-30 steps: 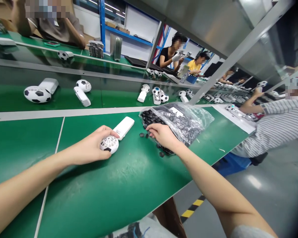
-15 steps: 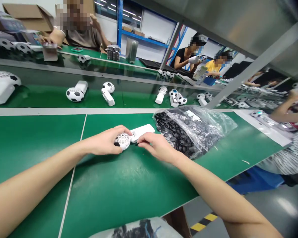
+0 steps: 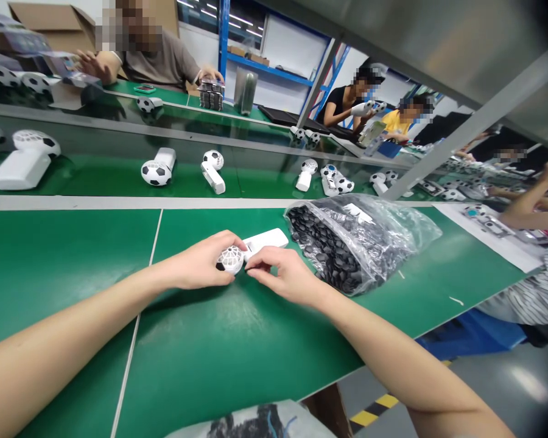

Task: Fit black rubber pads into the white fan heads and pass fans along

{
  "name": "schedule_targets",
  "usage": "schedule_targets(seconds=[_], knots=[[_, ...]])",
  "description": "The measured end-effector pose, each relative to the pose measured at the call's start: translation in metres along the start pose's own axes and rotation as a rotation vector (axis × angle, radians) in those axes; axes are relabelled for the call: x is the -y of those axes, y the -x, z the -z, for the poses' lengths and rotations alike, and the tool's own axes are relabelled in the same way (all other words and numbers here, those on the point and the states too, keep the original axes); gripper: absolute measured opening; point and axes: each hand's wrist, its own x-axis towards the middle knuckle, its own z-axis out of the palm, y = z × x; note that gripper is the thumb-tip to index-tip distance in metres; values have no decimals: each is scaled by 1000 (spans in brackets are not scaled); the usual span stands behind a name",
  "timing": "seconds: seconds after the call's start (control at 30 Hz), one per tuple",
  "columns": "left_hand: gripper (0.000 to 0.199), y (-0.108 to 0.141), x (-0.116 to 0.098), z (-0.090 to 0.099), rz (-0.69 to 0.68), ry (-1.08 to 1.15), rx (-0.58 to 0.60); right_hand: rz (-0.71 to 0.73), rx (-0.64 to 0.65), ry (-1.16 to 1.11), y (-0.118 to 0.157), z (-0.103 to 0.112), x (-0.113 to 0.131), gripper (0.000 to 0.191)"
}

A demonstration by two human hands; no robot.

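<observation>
A white device with a soccer-ball head and a white handle lies on the green table, its handle pointing right. My left hand is closed round the ball head from the left, thumb below and fingers above. Close to the joint of head and handle is my right hand, its thumb and index finger pinched on a small dark piece, mostly hidden by the fingertips. To the right of it, an open clear plastic bag holds several black pieces.
Behind a pale ledge, more soccer-ball devices lie on a green belt. A slanted metal post stands at the right. Several people sit beyond the belt, and another person's arm is at the far right.
My right hand has moved slightly left, nearer to the ball head. On the belt, the devices at the left have shifted right. The person across now has a hand on a stack of parts.
</observation>
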Motion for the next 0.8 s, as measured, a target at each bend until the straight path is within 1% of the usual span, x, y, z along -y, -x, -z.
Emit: schedule_targets(seconds=[0.07,0.13,0.2,0.27,0.33,0.4,0.57,0.63,0.73,0.8], knots=[[42,-1,-1,-3,17,4,-40,-66,-17,-108,-3,-3,-1,6],[40,-3,-2,-5,13,17,-71,-85,-6,-143,-7,-4,-2,5],[36,-4,-1,-7,1,25,-88,-72,-5,-126,-11,-5,-2,7],[32,-5,-1,-9,-5,19,-106,-63,-34,-111,-13,-6,-3,8],[28,-4,-1,-11,-1,9,-136,-70,-55,-118,-15,-7,-4,8],[27,-3,-2,-14,3,5,-169,-87,-49,-117,-16,-7,-6,9],[25,-4,-2,-22,12,33,-233,-212,-16,-106,-21,-14,-12,16],[25,-4,-1,-24,9,43,-253,-247,-26,-95,-25,-15,-14,18],[32,4,2,-18,19,36,-294,-242,-70,-29,-22,-8,-11,19],[36,14,7,-5,57,43,-346,-153,-112,53,-7,4,-12,17]])
